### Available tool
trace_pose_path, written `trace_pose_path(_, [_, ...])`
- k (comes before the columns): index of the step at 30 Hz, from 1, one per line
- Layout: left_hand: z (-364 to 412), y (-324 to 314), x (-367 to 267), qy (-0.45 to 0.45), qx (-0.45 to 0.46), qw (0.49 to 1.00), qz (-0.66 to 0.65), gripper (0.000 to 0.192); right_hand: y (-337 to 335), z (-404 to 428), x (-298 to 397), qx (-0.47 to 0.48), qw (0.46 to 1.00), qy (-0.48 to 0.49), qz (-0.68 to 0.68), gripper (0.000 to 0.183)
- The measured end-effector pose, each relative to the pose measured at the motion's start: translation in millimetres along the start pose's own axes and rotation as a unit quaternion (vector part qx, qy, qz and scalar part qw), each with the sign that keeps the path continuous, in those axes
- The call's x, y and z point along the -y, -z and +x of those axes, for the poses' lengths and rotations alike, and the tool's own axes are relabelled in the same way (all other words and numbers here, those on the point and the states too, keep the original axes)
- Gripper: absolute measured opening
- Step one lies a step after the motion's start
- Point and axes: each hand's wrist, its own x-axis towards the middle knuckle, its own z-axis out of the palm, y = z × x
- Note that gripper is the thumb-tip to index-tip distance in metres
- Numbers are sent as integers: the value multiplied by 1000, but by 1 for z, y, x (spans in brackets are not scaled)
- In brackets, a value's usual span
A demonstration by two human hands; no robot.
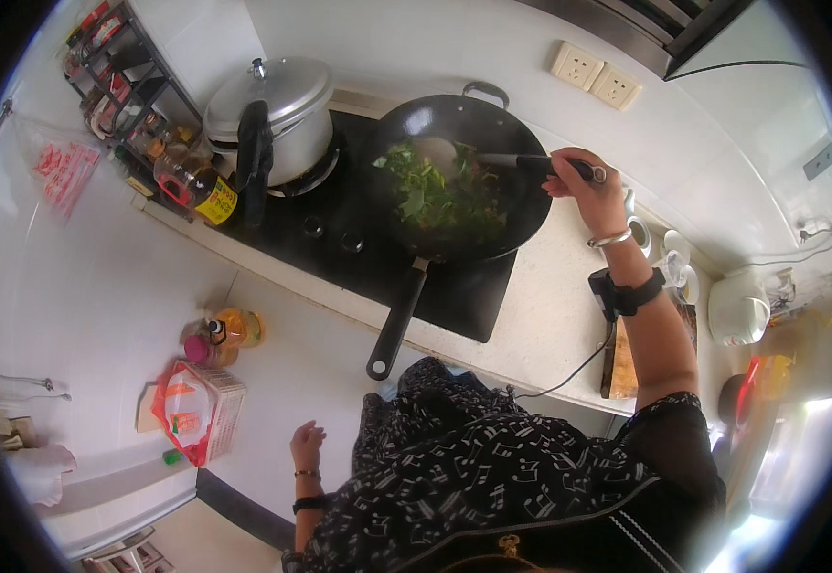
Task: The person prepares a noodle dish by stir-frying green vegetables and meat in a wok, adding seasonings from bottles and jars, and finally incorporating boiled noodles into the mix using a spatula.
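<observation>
My right hand (584,177) grips the dark handle of a spatula or ladle (509,160). Its head rests among green leafy vegetables (423,188) inside a black wok (523,208). Faint steam blurs the food. The wok sits over the right part of a black glass cooktop (459,308), its long handle (397,322) pointing toward my body and a loop handle at the far side. Down by my side hangs my left hand (307,443), holding nothing, its fingers loosely curled and partly apart, away from the counter.
A lidded aluminium pressure cooker (290,129) stands on the left burner. Left of it are a sauce bottle (197,190) and a spice rack (133,79). A wooden cutting board (621,362) and a white appliance (738,308) occupy the right counter. A basket (222,412) and oil bottle (244,328) stand on the floor.
</observation>
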Motion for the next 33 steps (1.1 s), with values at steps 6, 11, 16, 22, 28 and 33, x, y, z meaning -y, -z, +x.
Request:
trace_pose_path(6, [3, 6, 22, 31, 1, 999, 23, 26, -15, -7, -17, 137, 880, 334, -308, 24])
trace_pose_path(11, [9, 14, 41, 55, 16, 996, 74, 26, 1, -45, 28, 249, 836, 334, -356, 24])
trace_pose_path(16, [4, 15, 49, 81, 1, 994, 72, 28, 15, -86, 105, 294, 794, 362, -389, 21])
trace_pose_path(22, [8, -4, 41, 54, 23, 997, 56, 25, -13, -89, 80, 251, 777, 341, -466, 17])
trace_pose_path(28, [8, -12, 27, 32, 17, 999, 27, 25, -17, -29, 30, 132, 814, 330, -460, 19])
trace_pose_path(33, [10, -7, 44, 56, 35, 998, 22, 24, -11, -20, 2, 167, 771, 384, -480, 19])
